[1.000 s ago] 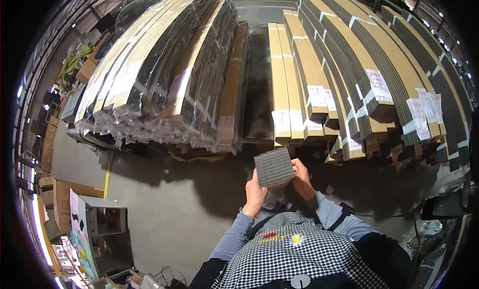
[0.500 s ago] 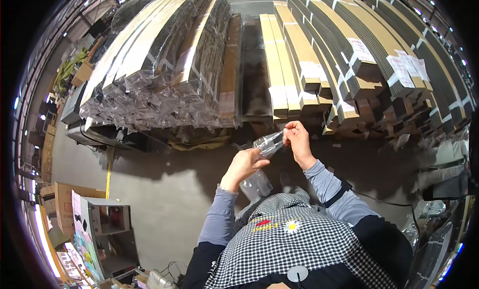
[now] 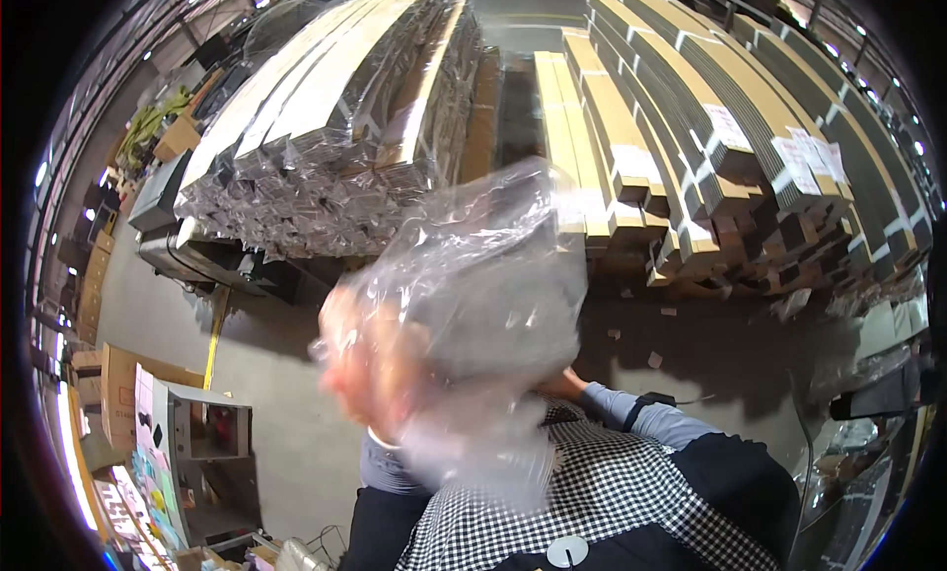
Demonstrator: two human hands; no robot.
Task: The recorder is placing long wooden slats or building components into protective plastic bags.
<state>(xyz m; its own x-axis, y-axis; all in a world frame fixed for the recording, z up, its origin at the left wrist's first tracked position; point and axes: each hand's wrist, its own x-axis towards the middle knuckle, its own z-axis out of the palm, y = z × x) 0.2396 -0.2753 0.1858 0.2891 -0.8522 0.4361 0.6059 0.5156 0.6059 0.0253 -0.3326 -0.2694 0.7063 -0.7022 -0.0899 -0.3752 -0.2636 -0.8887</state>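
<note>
A large clear plastic bag (image 3: 503,285) hangs spread out in front of my body, blurred by motion. My left hand (image 3: 373,359) is at its left side, with the film lying over part of it. Motion smears those fingers, so whether they grip the film or sit inside the bag is not visible. Of my right hand (image 3: 564,384), only a bit by the wrist shows at the bag's lower right edge; the plastic hides its fingers. The bag's lower part hangs in front of my checked apron (image 3: 621,463).
Ahead on the left lie long plastic-wrapped bundles (image 3: 326,107). Long strapped cardboard stacks (image 3: 681,88) lie ahead on the right. A grey open cabinet (image 3: 212,453) and a cardboard box (image 3: 138,384) stand at my left. Plastic film (image 3: 853,472) is heaped at the right.
The bag, narrow and gathered between both hands before, is now spread wide and higher. My left hand has moved left; my right hand has dropped down toward my body behind the plastic.
</note>
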